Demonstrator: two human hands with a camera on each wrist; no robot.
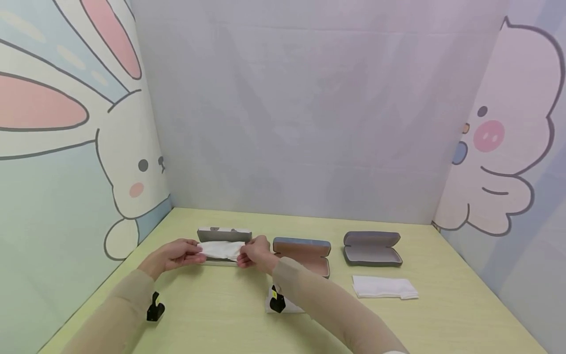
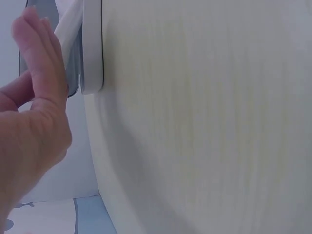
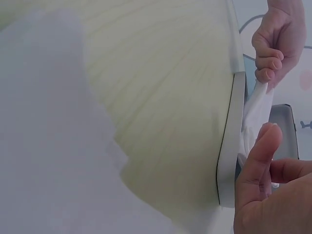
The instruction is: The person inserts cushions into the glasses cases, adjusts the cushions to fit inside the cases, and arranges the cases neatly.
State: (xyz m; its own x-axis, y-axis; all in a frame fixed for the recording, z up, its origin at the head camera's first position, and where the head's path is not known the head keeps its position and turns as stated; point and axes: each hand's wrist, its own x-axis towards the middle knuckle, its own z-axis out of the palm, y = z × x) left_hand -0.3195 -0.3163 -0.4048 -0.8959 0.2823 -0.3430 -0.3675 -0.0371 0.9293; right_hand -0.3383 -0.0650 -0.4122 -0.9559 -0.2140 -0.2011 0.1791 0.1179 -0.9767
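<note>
Both hands hold a folded white cloth (image 1: 221, 249) at the open glasses case (image 1: 225, 235) on the left of the table. My left hand (image 1: 179, 253) pinches the cloth's left end between thumb and fingers. The right end is pinched by my right hand (image 1: 258, 253). In the right wrist view the cloth (image 3: 258, 109) sags between the two hands, partly inside the case's pale lower shell (image 3: 232, 126). The left wrist view has my left hand (image 2: 41, 92) at the end of the case, its lid standing behind.
A blue-edged glasses case (image 1: 300, 242) lies open beside my right wrist, and a dark grey one (image 1: 372, 239) farther right. One folded white cloth (image 1: 383, 287) lies before the grey case. Another white cloth (image 1: 292, 308) is partly hidden beneath my right sleeve.
</note>
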